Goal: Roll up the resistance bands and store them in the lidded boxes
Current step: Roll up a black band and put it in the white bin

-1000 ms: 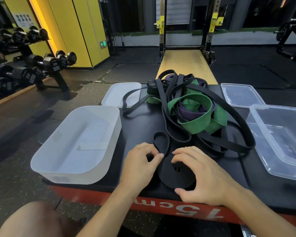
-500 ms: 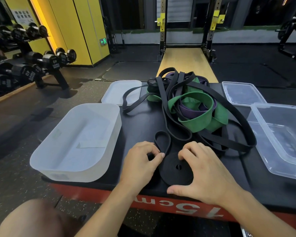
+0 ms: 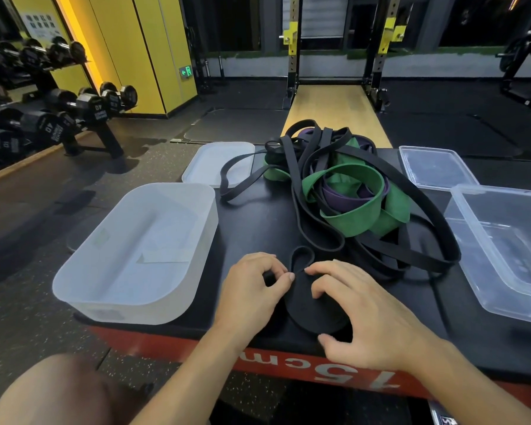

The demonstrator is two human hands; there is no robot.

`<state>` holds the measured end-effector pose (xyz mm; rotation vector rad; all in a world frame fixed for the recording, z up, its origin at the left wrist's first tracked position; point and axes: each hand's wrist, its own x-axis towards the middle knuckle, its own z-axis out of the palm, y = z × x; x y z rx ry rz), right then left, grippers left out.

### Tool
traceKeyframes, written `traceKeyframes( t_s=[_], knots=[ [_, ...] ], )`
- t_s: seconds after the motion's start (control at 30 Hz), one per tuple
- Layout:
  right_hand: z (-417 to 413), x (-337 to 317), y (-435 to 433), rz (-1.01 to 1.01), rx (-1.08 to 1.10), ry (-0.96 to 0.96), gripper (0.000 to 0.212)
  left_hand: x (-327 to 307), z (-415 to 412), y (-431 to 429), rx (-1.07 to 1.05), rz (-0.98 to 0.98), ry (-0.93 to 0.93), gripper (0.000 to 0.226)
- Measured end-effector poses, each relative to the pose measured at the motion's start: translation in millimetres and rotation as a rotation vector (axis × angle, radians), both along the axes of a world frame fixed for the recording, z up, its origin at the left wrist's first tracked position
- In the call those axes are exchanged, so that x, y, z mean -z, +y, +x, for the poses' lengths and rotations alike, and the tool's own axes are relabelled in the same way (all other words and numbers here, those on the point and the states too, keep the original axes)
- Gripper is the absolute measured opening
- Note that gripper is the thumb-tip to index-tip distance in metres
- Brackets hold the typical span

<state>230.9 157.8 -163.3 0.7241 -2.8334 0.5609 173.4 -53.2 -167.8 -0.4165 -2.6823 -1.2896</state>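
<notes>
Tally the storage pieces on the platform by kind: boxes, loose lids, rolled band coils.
Boxes: 2 (frosted white box, clear box)
Loose lids: 2 (white lid, clear lid)
Rolled coils: 1 (black coil)
Total: 5
Bands in the tangled pile overlap too much to count.

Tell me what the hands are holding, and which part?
A rolled black band: the right hand grips the coil's edge, the left hand pinches its loose end.

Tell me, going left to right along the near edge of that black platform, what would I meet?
Frosted white plastic box → left hand → coiled black rubber band → right hand → clear plastic box.
</notes>
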Motion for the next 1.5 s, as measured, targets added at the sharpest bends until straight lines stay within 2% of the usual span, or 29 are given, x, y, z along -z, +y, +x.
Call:
traceKeyframes(
  t_s=[0.1, 0.2, 0.3, 0.4, 0.67, 0.77, 0.9, 1.1, 1.23, 1.3, 1.5],
  knots=[
    [0, -1, -5, 0.029, 0.156, 0.045, 0.087, 1, 0, 1, 0.000, 0.016, -0.001, 0.024],
    [0, -3, -7, 0.057, 0.296, 0.055, 0.097, 1, 0, 1, -0.002, 0.024, -0.007, 0.025],
    [-3, -2, -6, 0.072, 0.293, 0.002, 0.094, 0, 1, 1, -0.004, 0.018, -0.014, 0.024],
    [-4, 0, -3, -0.016, 0.244, -0.069, 0.088, -3, 3, 0, -0.014, 0.022, -0.032, 0.014],
    [-1, -1, 5, -0.075, 0.048, -0.097, 0.063, -6, 3, 0, -0.012, 0.021, -0.056, 0.006],
    [0, 0, 3, -0.027, 0.047, -0.071, 0.064, -4, 1, 0, 0.008, -0.019, -0.017, 0.007],
    [-1, 0, -4, 0.043, 0.182, -0.006, 0.095, -2, -1, 1, 0.000, -0.019, -0.001, 0.008],
    [-4, 0, -3, -0.044, 0.182, -0.017, 0.075, 2, -2, 1, 0.031, -0.056, 0.040, 0.009],
    [-6, -2, -1, -0.104, 0.158, -0.021, 0.067, 0, -2, 0, 0.018, -0.054, -0.021, 0.015],
    [-7, -2, -1, -0.111, 0.150, -0.016, 0.065, -3, -3, 1, 0.015, -0.032, -0.053, 0.015],
    [-8, -2, -2, -0.115, 0.131, 0.035, 0.063, -10, -8, 0, 0.016, 0.216, -0.172, 0.015]
  ],
)
